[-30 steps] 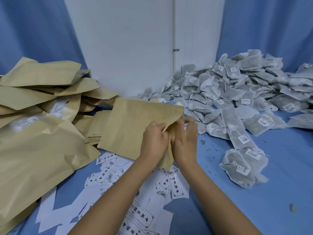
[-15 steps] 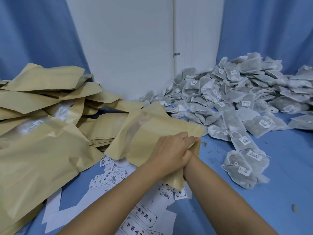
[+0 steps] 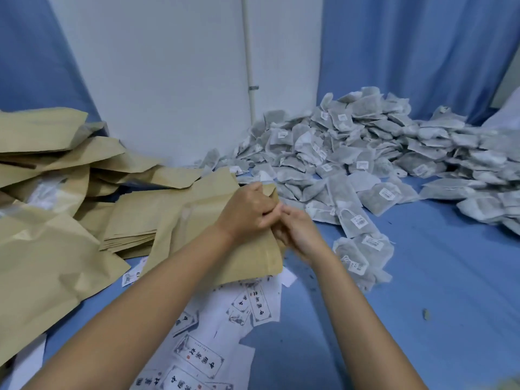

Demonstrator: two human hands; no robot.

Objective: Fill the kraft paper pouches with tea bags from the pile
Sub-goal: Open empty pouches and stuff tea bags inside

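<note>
A flat kraft paper pouch [image 3: 197,220] lies tilted in front of me over the blue surface. My left hand [image 3: 247,209] grips its right-hand edge near the top corner, fingers curled over the paper. My right hand [image 3: 295,232] is pressed against the same edge just below, fingers curled at the pouch's mouth; the fingertips are hidden. A large pile of grey-white tea bags [image 3: 365,147] with small white tags fills the back right. A few loose tea bags [image 3: 360,249] lie close to my right hand.
A heap of kraft pouches [image 3: 50,170] and a flat stack of them [image 3: 132,220] lie to the left. White printed labels [image 3: 202,356] are scattered near the front. Behind stand a white wall and blue curtains [image 3: 408,52].
The pouch has turned and dropped lower. My right hand came out from under my left wrist and now sits beside it at the pouch's right edge.
</note>
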